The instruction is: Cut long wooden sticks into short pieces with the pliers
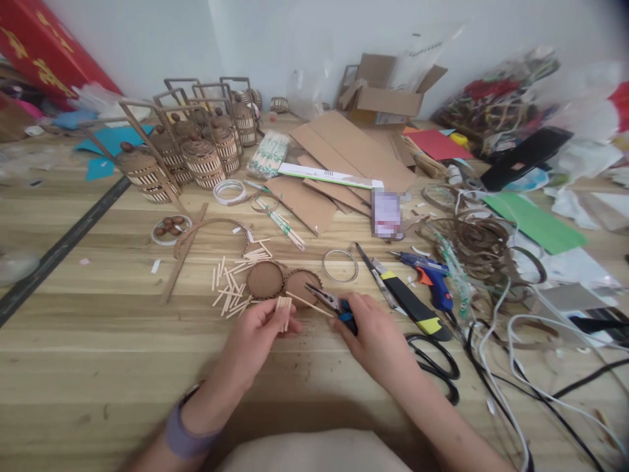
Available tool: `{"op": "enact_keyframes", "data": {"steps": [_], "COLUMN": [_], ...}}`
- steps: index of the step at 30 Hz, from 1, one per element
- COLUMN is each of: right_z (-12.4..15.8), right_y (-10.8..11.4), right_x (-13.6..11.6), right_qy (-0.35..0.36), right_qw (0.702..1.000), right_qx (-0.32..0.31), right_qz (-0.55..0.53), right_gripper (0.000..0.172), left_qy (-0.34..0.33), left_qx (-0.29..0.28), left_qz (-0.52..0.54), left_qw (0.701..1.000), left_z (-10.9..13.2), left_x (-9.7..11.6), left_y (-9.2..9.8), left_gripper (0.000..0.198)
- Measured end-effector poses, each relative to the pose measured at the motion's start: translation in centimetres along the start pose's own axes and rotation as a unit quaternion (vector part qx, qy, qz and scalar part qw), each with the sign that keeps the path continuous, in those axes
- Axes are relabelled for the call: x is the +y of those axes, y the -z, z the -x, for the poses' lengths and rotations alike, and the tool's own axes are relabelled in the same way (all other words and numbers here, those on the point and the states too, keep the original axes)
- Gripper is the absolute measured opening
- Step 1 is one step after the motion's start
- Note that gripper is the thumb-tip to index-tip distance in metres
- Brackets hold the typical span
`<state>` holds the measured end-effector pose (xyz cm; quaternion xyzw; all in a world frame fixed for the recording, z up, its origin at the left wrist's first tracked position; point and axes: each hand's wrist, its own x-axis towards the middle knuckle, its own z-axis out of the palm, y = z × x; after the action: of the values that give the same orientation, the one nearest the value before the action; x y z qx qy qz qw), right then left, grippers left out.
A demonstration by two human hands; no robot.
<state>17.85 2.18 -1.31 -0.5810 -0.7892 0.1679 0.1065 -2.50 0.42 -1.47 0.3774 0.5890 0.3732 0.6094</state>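
Observation:
My left hand (pixel 265 324) pinches a small bundle of short wooden sticks (pixel 284 313) upright between thumb and fingers. In my right hand (pixel 368 328) are pliers (pixel 348 317) with blue handles, their jaws pointing left over a round brown disc (pixel 301 288) with a ridged rim. A longer wooden stick (pixel 309 304) slants from my right fingertips toward the bundle. Left of that disc lies a second round brown disc (pixel 265 280). Loose cut sticks (pixel 227 292) are scattered on the table beside it.
Scissors (pixel 435 367), a yellow-black utility knife (pixel 413 305) and a blue glue gun (pixel 427 272) lie to the right, near tangled cables (pixel 511 354). Woven lidded baskets with tall handles (pixel 201 160) stand back left. Cardboard sheets (pixel 344 151) and a bowl of brown balls (pixel 171 229) lie beyond.

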Motion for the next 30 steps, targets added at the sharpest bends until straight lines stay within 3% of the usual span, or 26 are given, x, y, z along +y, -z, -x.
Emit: {"op": "enact_keyframes", "data": {"steps": [4,11,16,21,23,26,28,30], "right_z": [-0.7,-1.0,-0.9,-0.8,-0.8,-0.8,-0.9,-0.9], "right_y": [-0.1,-0.4,0.2,1.6,1.7,1.3,1.0,0.9], "right_x": [-0.3,-0.8,0.0,-0.4,-0.9,-1.6,-1.7,-1.8], "right_qy": [0.003,0.001,0.011,-0.050,-0.093,-0.157,-0.172,-0.174], "right_qw": [0.992,0.988,0.994,0.943,0.900,0.821,0.797,0.794], "right_qx": [-0.052,-0.100,-0.038,-0.008,-0.003,0.003,0.010,0.023], "right_qz": [0.117,0.119,-0.100,-0.328,-0.426,-0.550,-0.579,-0.582], "right_gripper": [0.012,0.015,0.023,0.013,0.018,0.029,0.032,0.032], "left_qy": [-0.048,-0.098,-0.128,-0.277,-0.277,-0.166,-0.097,-0.068], "left_qx": [0.069,0.153,0.167,0.189,0.165,0.012,-0.096,-0.148], "left_qz": [-0.133,-0.294,-0.370,-0.376,-0.352,-0.278,-0.238,-0.208], "left_qw": [0.987,0.938,0.905,0.864,0.879,0.946,0.962,0.965], "left_z": [0.1,0.5,0.2,0.4,1.1,2.1,2.5,2.6], "left_x": [0.2,0.8,0.0,-0.5,-0.2,0.3,0.5,0.5], "left_y": [1.8,2.9,3.1,2.5,1.7,0.0,-1.0,-1.8], "left_gripper": [0.041,0.039,0.042,0.047,0.045,0.041,0.040,0.038]}}
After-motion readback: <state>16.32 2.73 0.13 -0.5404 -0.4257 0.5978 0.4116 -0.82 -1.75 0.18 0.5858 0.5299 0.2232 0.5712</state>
